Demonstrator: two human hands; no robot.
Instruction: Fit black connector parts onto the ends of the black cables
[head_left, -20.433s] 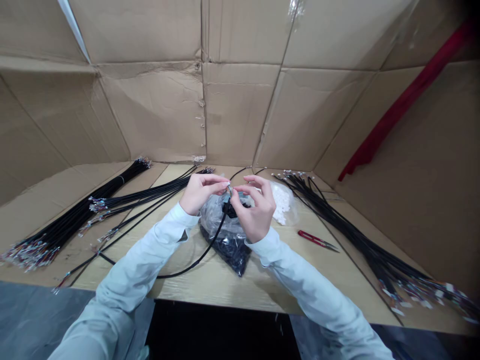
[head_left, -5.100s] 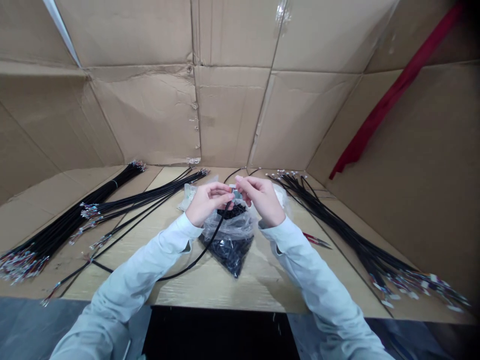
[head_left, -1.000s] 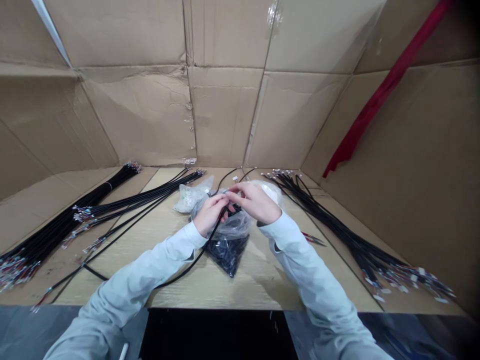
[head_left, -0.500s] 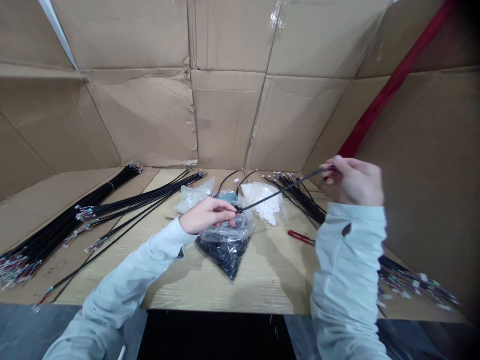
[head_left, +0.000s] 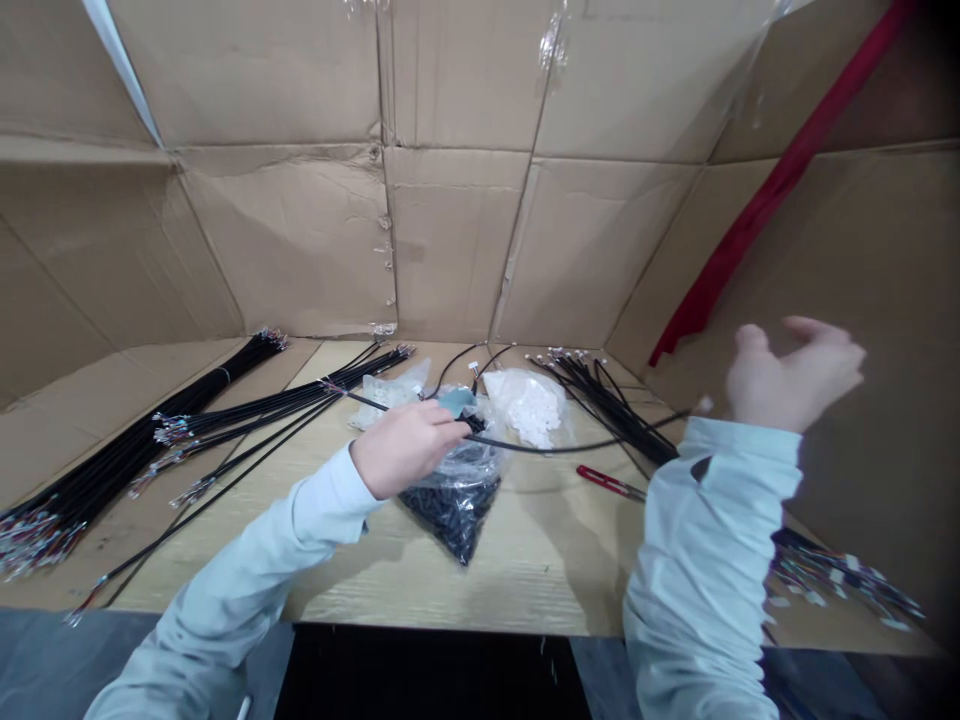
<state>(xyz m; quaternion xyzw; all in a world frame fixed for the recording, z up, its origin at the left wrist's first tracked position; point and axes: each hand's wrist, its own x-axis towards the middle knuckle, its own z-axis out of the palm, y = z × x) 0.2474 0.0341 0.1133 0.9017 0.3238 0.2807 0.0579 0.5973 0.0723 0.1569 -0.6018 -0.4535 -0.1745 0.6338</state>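
Note:
A thin black cable (head_left: pixel 555 450) runs from the left across the middle of the table, its pale far end hanging near my right sleeve. My left hand (head_left: pixel 409 447) is closed on this cable, above a clear plastic bag (head_left: pixel 450 510) of small black parts. Off to the right, my right hand (head_left: pixel 795 375) is raised in the air with its fingers apart and nothing in it, slightly blurred. The cable's right end lies just left of that hand, apart from it.
Black cable bundles lie at the left (head_left: pixel 165 430) and back right (head_left: pixel 607 405). Behind the black-parts bag stand bags of white parts (head_left: pixel 536 410) and pale parts (head_left: pixel 382 390). A red-handled tool (head_left: pixel 600 479) lies right of centre. Cardboard walls (head_left: pixel 457 240) enclose the table; a red strip (head_left: pixel 780 190) hangs right.
My right hand has let go of the cable and moved right, its fingers opening. The cable, taut before, now sags. My left hand has shifted slightly left and turned over, still holding it.

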